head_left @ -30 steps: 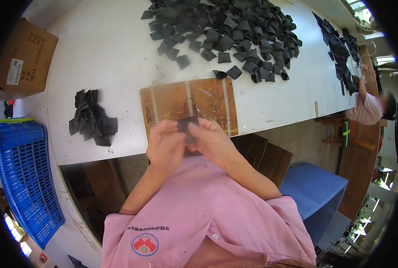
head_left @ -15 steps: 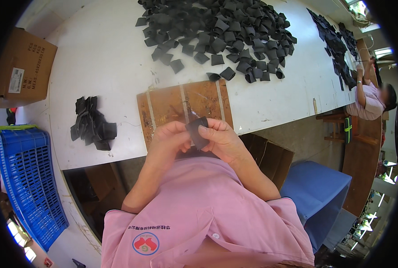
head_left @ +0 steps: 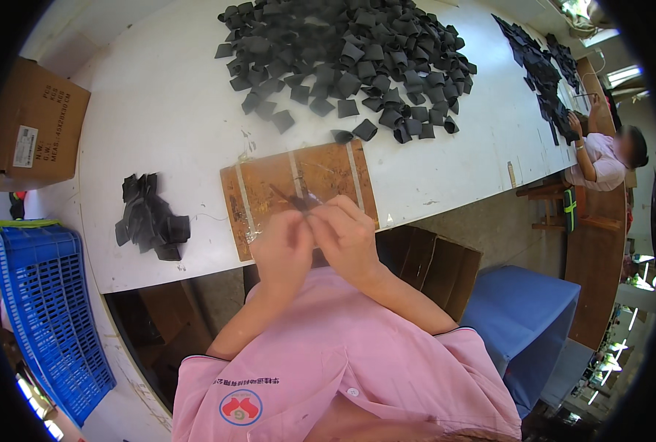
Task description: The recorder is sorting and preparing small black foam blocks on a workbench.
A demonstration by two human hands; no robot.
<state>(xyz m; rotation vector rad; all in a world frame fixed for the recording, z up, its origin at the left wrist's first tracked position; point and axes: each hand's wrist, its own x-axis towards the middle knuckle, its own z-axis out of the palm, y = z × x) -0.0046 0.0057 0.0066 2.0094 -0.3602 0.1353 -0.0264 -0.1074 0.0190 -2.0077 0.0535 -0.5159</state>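
At the centre of the frame the left hand (head_left: 282,249) and the right hand (head_left: 348,236) meet over the near edge of the white counter (head_left: 166,110), fingertips pressed together. Between them they pinch a small dark piece (head_left: 299,202), of which only a sliver shows above the fingers — both grips are clenched on it, the left from the left side, the right from the right. The piece sits just above the brown board (head_left: 298,191), a flat wooden rectangle crossed by pale tape strips that lies on the counter directly beyond the hands.

Above the board, in the upper middle of the frame, a big heap of black folded pieces (head_left: 343,59) spreads over the counter, with a few strays close to the board's far edge. To the left of the board, well apart from the hands, lies a small pile of black pieces (head_left: 150,219).

At the upper left a cardboard box (head_left: 33,129) stands at the counter's edge, and below it, along the left rim, a blue plastic crate (head_left: 44,309). At the upper right another person (head_left: 604,158) in a pink top works at a further spread of black pieces (head_left: 541,66). At lower right, under the counter, a blue bin (head_left: 527,317) stands beside brown cardboard (head_left: 431,258).
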